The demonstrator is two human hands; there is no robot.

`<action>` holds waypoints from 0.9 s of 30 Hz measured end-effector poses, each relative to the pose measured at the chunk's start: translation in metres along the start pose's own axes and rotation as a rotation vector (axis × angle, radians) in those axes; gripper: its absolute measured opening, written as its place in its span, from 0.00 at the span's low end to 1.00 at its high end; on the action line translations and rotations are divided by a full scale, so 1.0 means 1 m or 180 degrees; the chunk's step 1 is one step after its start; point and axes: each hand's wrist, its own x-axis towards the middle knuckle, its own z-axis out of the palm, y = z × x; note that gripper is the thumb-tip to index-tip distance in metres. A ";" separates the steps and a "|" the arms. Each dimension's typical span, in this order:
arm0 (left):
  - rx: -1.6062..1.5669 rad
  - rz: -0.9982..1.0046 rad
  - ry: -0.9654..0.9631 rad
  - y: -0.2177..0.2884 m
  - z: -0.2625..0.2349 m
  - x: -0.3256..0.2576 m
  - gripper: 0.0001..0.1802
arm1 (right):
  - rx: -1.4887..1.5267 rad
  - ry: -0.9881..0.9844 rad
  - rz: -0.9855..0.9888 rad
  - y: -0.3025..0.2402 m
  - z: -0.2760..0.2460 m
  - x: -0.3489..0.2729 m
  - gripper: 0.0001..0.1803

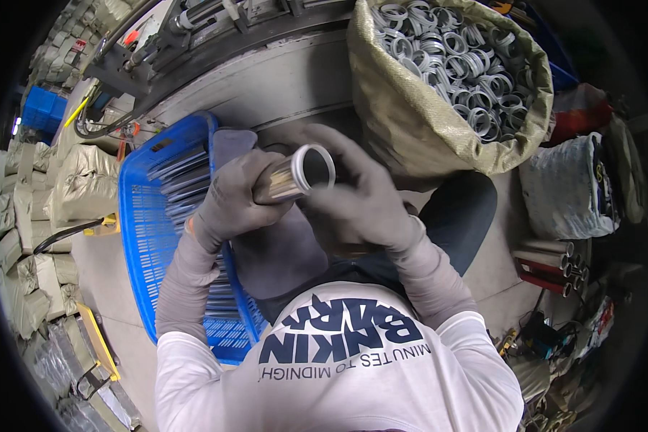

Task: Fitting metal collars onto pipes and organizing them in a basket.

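My left hand (232,196), in a grey glove, grips a shiny metal tube (281,186) in front of my chest. The tube tilts with its near end up and to the right, and a pale grey ring (297,167) sits around that end. Close by on the right is my gloved right hand (363,194), slightly blurred. Its fingers are apart and curve about the ring; whether they touch it I cannot tell. A blue plastic basket (127,216) on my left contains several long dark metal pieces (178,189).
A woven sack (410,119) full of similar rings (453,65) stands ahead on the right. Across the front runs a machine frame (248,25). Metal tubes (547,248) and a white bag (561,189) lie to the right. Wrapped packages (86,183) are stacked at left.
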 end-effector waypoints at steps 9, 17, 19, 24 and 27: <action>-0.1404 -0.0698 0.2973 -0.008 -0.006 0.017 0.36 | -0.0169 0.1350 -0.1050 0.013 -0.008 -0.004 0.32; -0.1704 0.0251 0.2232 -0.052 -0.054 0.003 0.24 | -0.4482 0.1924 -0.2256 -0.072 -0.115 0.007 0.35; -0.2160 -0.1011 0.1842 -0.004 -0.073 0.015 0.23 | -0.6146 0.2697 -0.1264 -0.102 -0.171 0.000 0.34; 0.0589 -0.0169 0.0722 0.012 -0.010 0.019 0.36 | -0.6136 0.2300 0.0950 -0.094 -0.216 0.000 0.33; 0.0815 -0.0303 0.0215 -0.002 0.024 0.008 0.35 | -0.6018 0.2338 0.0689 -0.090 -0.220 0.001 0.28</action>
